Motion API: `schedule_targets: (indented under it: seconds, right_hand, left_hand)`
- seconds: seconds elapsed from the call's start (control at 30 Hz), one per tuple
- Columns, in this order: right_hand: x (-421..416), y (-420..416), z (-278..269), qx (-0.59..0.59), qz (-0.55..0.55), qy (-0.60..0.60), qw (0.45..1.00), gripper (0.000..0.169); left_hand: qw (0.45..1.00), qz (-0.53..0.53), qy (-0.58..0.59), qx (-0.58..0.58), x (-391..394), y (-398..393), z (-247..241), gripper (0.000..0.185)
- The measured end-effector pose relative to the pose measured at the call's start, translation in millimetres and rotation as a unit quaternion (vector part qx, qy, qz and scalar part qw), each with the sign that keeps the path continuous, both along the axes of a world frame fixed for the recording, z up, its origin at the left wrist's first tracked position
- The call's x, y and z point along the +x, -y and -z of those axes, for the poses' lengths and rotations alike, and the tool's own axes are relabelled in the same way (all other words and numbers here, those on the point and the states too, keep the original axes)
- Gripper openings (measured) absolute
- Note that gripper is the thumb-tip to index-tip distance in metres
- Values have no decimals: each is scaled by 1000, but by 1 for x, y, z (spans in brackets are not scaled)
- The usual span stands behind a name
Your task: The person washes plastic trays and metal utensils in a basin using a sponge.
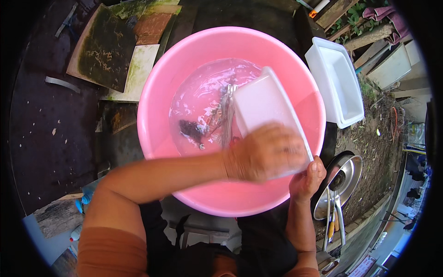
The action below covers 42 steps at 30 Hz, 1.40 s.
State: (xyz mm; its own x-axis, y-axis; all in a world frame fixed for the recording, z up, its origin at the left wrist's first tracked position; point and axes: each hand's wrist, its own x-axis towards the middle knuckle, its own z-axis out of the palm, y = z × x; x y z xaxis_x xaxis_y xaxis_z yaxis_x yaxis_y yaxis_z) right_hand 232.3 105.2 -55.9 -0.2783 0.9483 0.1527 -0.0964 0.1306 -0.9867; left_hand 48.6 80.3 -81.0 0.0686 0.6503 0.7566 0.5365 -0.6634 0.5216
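Observation:
A white plastic container (264,100) is tilted over a large pink plastic basin (166,79), its outer surface facing up. My right hand (308,176) grips the container's near-right edge at the basin's rim. Across the container's surface lies my left hand (271,152), blurred, with its fingers curled. Whether something is under those fingers is hidden. Shallow water (204,83) covers the basin's bottom. In it are a dark clump (190,130), which may be a scrubber, and long shiny utensils (228,114), partly hidden by the container.
Another white plastic tub (341,86) stands right of the basin. Nearer me on that side are metal pans (353,166) with long-handled utensils (337,214). Weathered boards (107,48) lie at the upper left, beside a dark surface (52,138).

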Motion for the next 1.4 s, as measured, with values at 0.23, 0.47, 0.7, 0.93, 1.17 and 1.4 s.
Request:
schedule_targets:
  seconds: [0.23,0.47,0.7,0.93,1.17,1.4]
  right_hand:
    - [3,0,-4,3,6,5,1000,36]
    - [-4,3,-5,-26,16,-10,999,34]
    - [-6,1,2,-61,52,3,997,36]
    - [7,-4,-2,-54,32,-70,996,31]
    - [51,-14,38,-170,-80,66,980,33]
    - [16,3,3,-115,-26,196,974,25]
  left_hand:
    - [982,-149,20,-111,-29,-10,8,28]
    - [982,-82,66,-157,-49,-19,12,28]
    - [998,50,-24,-17,12,27,-17,27]
    - [817,-34,429,-383,-96,-42,19,25]
    - [813,46,485,-317,-55,-41,10,33]
    - [975,41,148,-160,5,13,15,33]
